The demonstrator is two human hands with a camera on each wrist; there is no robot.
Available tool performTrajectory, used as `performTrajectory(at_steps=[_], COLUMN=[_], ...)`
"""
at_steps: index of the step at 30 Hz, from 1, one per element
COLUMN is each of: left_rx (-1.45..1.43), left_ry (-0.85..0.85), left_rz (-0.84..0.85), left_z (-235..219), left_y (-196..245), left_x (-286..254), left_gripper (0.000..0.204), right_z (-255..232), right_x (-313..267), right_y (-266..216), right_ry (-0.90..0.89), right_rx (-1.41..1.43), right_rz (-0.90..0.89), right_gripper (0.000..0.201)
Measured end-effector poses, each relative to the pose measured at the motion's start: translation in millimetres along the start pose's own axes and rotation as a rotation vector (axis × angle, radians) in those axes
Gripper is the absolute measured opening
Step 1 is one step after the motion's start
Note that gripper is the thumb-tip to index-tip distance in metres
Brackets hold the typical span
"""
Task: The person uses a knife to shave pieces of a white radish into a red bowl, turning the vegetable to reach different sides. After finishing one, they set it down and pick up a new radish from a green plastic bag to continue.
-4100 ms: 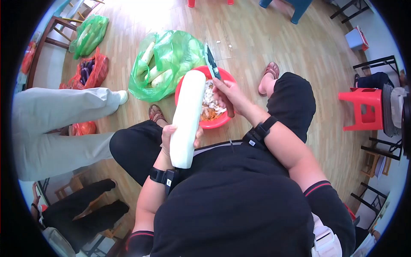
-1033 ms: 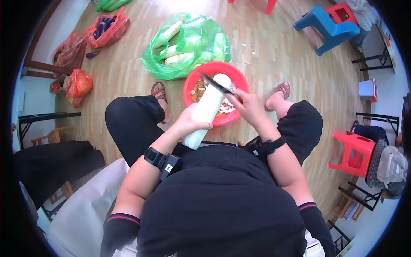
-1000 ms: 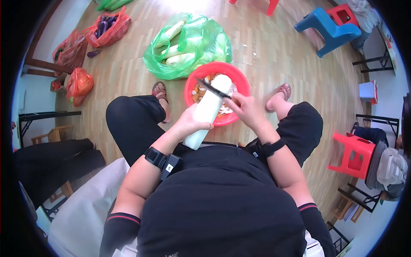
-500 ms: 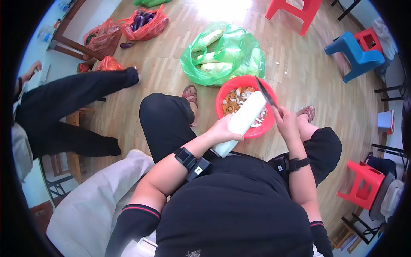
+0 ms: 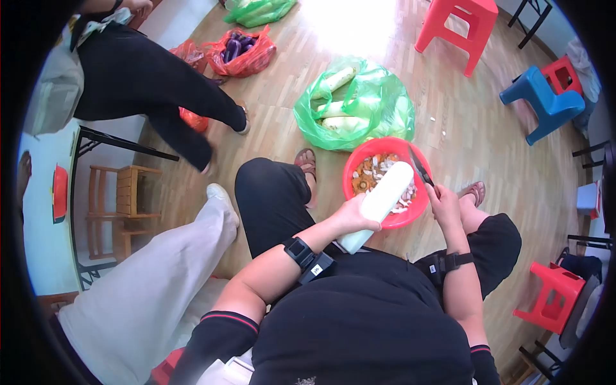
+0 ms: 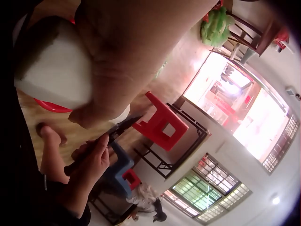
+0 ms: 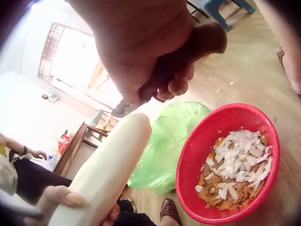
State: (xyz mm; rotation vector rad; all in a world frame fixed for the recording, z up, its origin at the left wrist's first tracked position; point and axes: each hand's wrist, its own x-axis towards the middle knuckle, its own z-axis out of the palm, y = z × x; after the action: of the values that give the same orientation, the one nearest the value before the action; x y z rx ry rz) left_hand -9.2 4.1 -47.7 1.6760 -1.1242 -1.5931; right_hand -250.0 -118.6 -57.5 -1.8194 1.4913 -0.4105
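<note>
Left hand (image 5: 353, 215), one: at the near-left side of the red basin (image 5: 349, 181); fingers wrapped about the white vegetable.

White vegetable (image 5: 380, 204), one: long, smooth, skin apparently off; near end towards the person, far end over the basin as the head view shows it.

Right hand (image 5: 444, 205), one: at the basin's near-right side; fingers curled round the handle of the knife.

Knife (image 5: 422, 168), one: dark-handled, blade above the basin's right part, close beside the vegetable's far end; touching or not, cannot be told. Change noted: a second ago the blade crossed the vegetable; now it lies to the right of the tip. Judged a gap between strokes, with the pared surface laid bare for checking.

Red basin, one: contains white shavings (image 7: 240, 150) heaped on orange-brown peelings (image 7: 223, 205).

Green bag (image 5: 391, 102), one: just beyond the basin; holds long pale vegetables (image 5: 346, 122).

Red bag (image 5: 260, 59), one: farther, beyond and left of the basin; holds eggplants (image 5: 236, 48).

Blue stool (image 5: 545, 99), one: well apart, beyond and right of the basin.
</note>
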Motion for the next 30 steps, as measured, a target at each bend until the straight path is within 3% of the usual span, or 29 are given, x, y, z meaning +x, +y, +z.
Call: performTrajectory(at_steps=[2,4,6,8,12,14,16,18,20,25,27,30], left_rx=[0.024,0.058,-0.051,-0.119,-0.282,-0.313,-0.328,-0.319,-0.308,-0.285,-0.275,-0.270], left_ry=[-0.013,-0.014,-0.008,-0.013,-0.009,-0.034,-0.064,-0.077,-0.087,-0.061,-0.058,-0.057], left_rz=[0.024,0.002,-0.014,-0.020,-0.031,-0.031,-0.008,-0.010,-0.009,-0.034,-0.050,-0.047], left_z=[0,-1,0,0,-2,-3,-3,-2,-1,-2,-2,-2], left_y=[1,0,-3,-1,17,19,17,15,16,17,17,13], left_x=[1,3,4,2,-5,-5,-4,-3,-3,-4,-5,-3], left_gripper=[0.066,0.067,0.067,0.066,0.065,0.068,0.071,0.072,0.073,0.071,0.071,0.070], right_z=[0,-1,2,10,13,17,22,14,1,11,17,13], right_x=[-1,-11,-20,-26,-31,-26,-15,-5,-3,-5,-4,-7], right_y=[0,-20,-29,-33,-42,-33,-12,-5,-11,0,6,-5], right_ry=[0.012,-0.118,-0.145,-0.245,-0.340,-0.316,-0.118,-0.057,-0.017,-0.058,-0.044,-0.085], right_rx=[-0.016,0.242,0.240,0.267,0.263,0.264,0.336,0.311,0.370,0.379,0.214,0.317], right_rz=[0.023,0.104,0.027,-0.183,-0.180,-0.193,-0.121,-0.110,0.150,0.052,-0.108,-0.003], right_gripper=[0.036,0.037,0.037,0.035,0.033,0.034,0.036,0.040,0.043,0.044,0.044,0.043])
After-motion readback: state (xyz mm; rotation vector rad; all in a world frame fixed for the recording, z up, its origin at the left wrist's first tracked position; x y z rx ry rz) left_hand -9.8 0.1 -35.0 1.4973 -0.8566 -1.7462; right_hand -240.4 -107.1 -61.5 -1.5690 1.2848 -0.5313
